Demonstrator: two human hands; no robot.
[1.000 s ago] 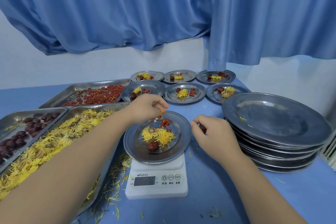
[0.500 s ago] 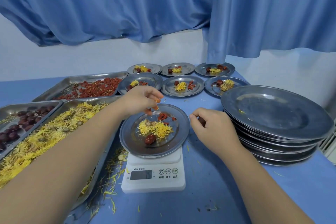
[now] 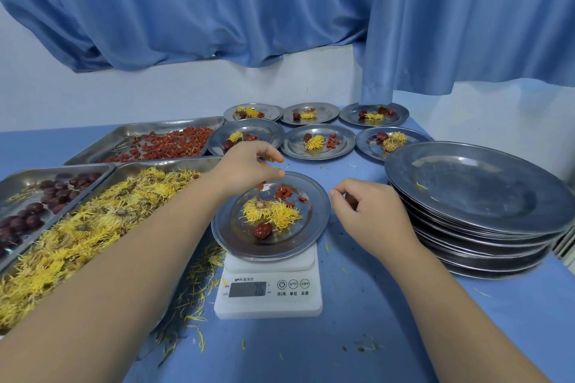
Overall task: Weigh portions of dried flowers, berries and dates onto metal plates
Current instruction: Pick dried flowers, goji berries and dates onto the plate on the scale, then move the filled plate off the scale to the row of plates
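Blue curtain (image 3: 217,9) behind; blue table (image 3: 357,336) below. Right: tall stack of empty metal plates (image 3: 473,193). Left: tray of yellow flowers (image 3: 174,163), tray of red berries (image 3: 149,127) behind it, tray of dates (image 3: 62,168) at the edge. Far side: six filled plates (image 3: 295,146) in two rows.

Centre: white scale (image 3: 269,289) carrying the plate (image 3: 314,214) being filled.

Left hand (image 3: 249,168) over the plate's far-left rim, fingertips bunched on a few loose berries (image 3: 260,186). Right hand (image 3: 367,211) just right of the plate, fingers curled in; contents unclear.

On the plate: flower clump (image 3: 270,211), small berry pile (image 3: 284,193), one date (image 3: 262,230).
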